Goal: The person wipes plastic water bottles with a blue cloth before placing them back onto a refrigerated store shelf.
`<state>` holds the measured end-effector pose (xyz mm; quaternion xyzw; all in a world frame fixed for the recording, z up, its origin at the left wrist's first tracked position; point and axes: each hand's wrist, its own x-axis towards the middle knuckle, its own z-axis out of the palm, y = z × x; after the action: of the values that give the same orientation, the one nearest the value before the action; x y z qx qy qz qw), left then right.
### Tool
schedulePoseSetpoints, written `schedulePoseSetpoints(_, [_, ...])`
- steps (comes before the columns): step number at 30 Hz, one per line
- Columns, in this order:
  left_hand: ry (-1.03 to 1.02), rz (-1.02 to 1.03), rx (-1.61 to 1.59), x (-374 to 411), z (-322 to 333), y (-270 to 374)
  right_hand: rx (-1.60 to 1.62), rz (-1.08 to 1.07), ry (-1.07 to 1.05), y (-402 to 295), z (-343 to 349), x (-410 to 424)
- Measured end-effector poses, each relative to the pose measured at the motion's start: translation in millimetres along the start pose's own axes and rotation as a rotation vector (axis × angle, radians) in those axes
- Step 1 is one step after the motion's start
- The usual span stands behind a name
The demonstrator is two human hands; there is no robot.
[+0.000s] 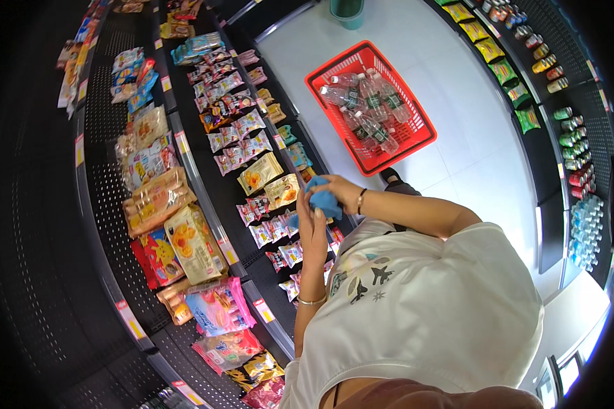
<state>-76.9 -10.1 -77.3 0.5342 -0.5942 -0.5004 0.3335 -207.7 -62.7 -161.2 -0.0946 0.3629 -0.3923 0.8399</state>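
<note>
A blue cloth point(325, 203) is bunched between my two hands in front of the snack shelves. My right hand point(342, 191) is closed around its upper part. My left hand point(312, 225) holds it from the other side, with fingers nearly straight and the thumb against the cloth; a bit of blue also shows beyond its fingers. Just left of the hands, two cream-coloured snack packs point(260, 174) lie on a dark shelf. Rows of small wrapped snacks point(269, 231) lie on the same shelf, partly hidden by my left hand.
A red plastic basket point(428, 134) holding several clear bottles point(372, 97) stands on the pale floor, beside my foot point(389, 175). A teal bin point(348, 14) is beyond it. Larger snack packs point(192, 245) fill shelves at left. Right-hand shelves hold bagged snacks point(502, 71), cans point(573, 135) and water bottles point(587, 230).
</note>
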Motion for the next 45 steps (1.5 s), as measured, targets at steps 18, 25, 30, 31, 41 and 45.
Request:
schedulePoseSetpoints(18, [-0.46, -0.119, 0.362, 118, 112, -35, 0.765, -0.237, 0.402, -1, -426, 140])
schedulePoseSetpoints(25, [-0.525, -0.114, 0.46, 131, 121, -65, 1.016, -0.313, 0.657, -27, -433, 172])
schedulePoseSetpoints(30, [-0.591, -0.063, 0.601, 142, 128, -65, 0.986, -0.481, 0.48, -5, -455, 171])
schedulePoseSetpoints(31, [-0.601, -0.059, 0.61, 144, 128, -66, 1.01, -0.497, 0.443, -2, -455, 170])
schedulePoseSetpoints(41, [-0.545, -0.007, 0.62, 157, 128, -60, 1.967, -0.084, -0.52, 5, -443, 137])
schedulePoseSetpoints(45, [-0.45, -0.064, 0.526, 162, 118, -51, 0.73, -0.315, 0.022, -33, -359, 95])
